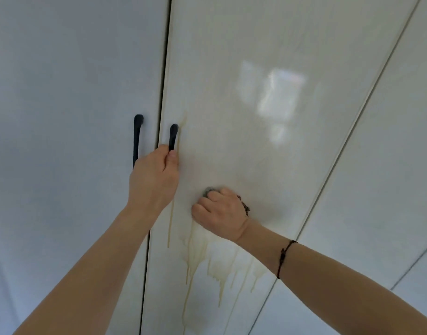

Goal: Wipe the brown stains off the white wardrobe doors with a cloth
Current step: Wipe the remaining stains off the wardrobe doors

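I look up along three white doors. The middle door (pixel 268 146) is the one I work on. Its left edge is a dark gap (pixel 165 68) against the left door (pixel 74 105), and its right edge is a thin seam (pixel 369 97) that runs slanted beside the right door (pixel 400 177). Two black handles stand upright, one on each side of the gap and near each other: the left handle (pixel 137 139) on the left door, the right handle (pixel 173 136) on the middle door. My left hand (pixel 156 176) grasps the lower part of the right handle, fingers curled behind it and thumb on its front. My right hand (pixel 220 212) is clenched around the cloth (pixel 208 191) and presses it on the middle door, just beside the left hand and lower. Only a small grey piece of the cloth shows above the knuckles. A dark frayed bit (pixel 245 207) hangs at the back of the hand, and I cannot tell if it belongs to the cloth. The brown stains (pixel 214 264) lie directly under the right hand as pale drips running down the door, and one thin streak (pixel 169 235) runs close to the gap. Above and to the right of the fist there is open glossy panel as far as the seam, with a bright reflection (pixel 272 93). A thin dark bracelet (pixel 283 258) is around the right wrist.
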`<state>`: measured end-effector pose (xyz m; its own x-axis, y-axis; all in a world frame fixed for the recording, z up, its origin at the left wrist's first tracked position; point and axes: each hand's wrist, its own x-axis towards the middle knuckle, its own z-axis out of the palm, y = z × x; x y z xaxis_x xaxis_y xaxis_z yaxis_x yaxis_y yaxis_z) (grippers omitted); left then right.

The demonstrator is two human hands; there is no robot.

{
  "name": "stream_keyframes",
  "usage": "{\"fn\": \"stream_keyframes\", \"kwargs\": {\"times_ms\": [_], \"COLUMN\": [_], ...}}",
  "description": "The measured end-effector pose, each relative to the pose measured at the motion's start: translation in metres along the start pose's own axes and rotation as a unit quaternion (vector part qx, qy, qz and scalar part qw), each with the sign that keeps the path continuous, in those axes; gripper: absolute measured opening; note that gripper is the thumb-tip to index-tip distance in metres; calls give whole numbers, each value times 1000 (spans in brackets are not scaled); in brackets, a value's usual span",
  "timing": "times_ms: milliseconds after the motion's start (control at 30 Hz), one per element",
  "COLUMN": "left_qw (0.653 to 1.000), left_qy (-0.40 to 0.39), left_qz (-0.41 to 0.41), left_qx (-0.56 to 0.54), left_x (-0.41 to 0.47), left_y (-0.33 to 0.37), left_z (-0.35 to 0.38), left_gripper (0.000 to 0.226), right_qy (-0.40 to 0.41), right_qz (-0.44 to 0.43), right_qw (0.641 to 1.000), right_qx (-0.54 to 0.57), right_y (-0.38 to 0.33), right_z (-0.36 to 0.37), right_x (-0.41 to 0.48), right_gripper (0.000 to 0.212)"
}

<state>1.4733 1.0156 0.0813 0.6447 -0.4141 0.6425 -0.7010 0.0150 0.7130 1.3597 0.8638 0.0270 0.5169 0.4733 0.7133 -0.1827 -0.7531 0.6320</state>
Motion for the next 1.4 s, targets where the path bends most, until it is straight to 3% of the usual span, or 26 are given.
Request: {"fn": "stream_keyframes", "kwargs": {"times_ms": [67, 167, 333, 500, 600, 767, 900, 1100, 1267, 1400], "left_qw": [1000, 999, 1000, 999, 1000, 999, 998, 996, 998, 998], "left_qy": [-15, -29, -12, 27, 25, -12, -41, -60, -56, -54], "left_qz": [-14, -21, -23, -6, -3, -16, -30, -46, -22, -21], "left_qx": [6, 9, -18, -15, -16, -24, -27, -41, -15, -10], "left_x": [0, 1, 3, -1, -1, 3, 4, 4, 4, 5], "left_y": [4, 8, 6, -2, 0, 1, 4, 1, 1, -1], "left_z": [-9, -13, -5, 2, 0, -10, -15, -14, -14, -11], "left_gripper": [39, 36, 35, 36, 35, 37, 34, 31, 29, 28], "right_qy": [-14, 45, 164, 206, 173, 36, 53, 97, 51, 40], "right_qz": [-52, -51, 108, 199, 203, 152, 133, 284, 213, 217], "right_qw": [999, 998, 978, 956, 963, 986, 988, 954, 976, 974], "right_qx": [3, -12, -65, -60, -49, -53, -49, -23, -6, -51], "right_y": [7, 43, 93, 77, 67, 46, 53, 31, -15, 10], "right_z": [-8, -24, -35, -19, -21, -44, -51, -32, -18, -29], "right_x": [-4, 27, 127, 134, 125, 89, 105, 131, 75, 97], "right_gripper": [32, 31, 30, 31, 28, 21, 9, 10, 16, 11]}}
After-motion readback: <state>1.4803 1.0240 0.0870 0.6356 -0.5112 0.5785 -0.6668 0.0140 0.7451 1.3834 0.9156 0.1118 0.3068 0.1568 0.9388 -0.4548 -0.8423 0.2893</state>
